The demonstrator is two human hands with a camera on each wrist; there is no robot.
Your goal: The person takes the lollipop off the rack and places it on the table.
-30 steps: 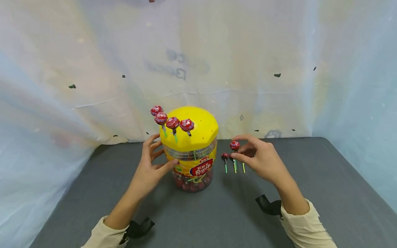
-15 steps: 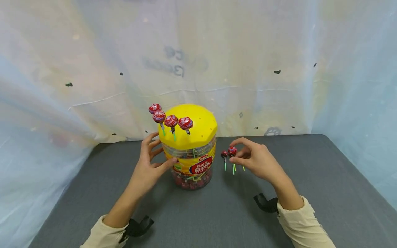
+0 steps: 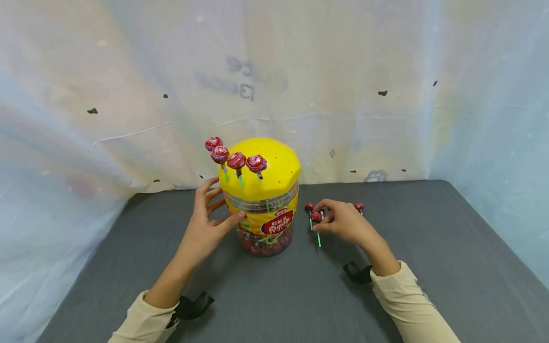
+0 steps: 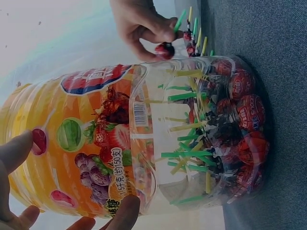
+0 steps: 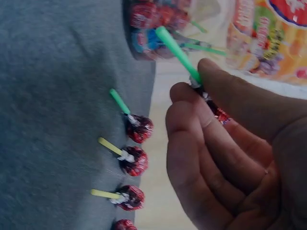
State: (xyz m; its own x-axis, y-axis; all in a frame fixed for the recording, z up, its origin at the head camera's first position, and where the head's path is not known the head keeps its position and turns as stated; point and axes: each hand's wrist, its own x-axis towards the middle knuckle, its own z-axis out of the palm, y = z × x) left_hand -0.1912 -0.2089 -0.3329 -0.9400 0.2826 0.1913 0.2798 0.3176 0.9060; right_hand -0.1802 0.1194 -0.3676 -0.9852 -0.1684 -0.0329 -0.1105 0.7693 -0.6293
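A clear jar (image 3: 253, 245) with a yellow lid (image 3: 276, 159) and a fruit-printed label stands on the table. My left hand (image 3: 206, 233) grips its left side, thumb on the label and fingers spread behind. Several red-wrapped lollipops (image 3: 257, 163) stick up from the lid's left and front edge. To the right of the jar, my right hand (image 3: 343, 221) pinches a lollipop (image 3: 317, 217) between thumb and fingers, its green stick pointing down. The right wrist view shows that green stick (image 5: 178, 55) emerging from the pinch, while the fingers mostly hide the candy head.
A row of lollipops (image 5: 139, 128) with green and yellow sticks lies beside the right hand, partly hidden by it in the head view. More lollipops (image 4: 252, 115) fill the jar's bottom. Behind the grey table (image 3: 266, 300) hangs a pale curtain (image 3: 274, 71).
My right hand has moved down and a little left with the lollipop, lower toward the table. A lollipop to its right has come into sight. The left hand keeps its grip on the jar.
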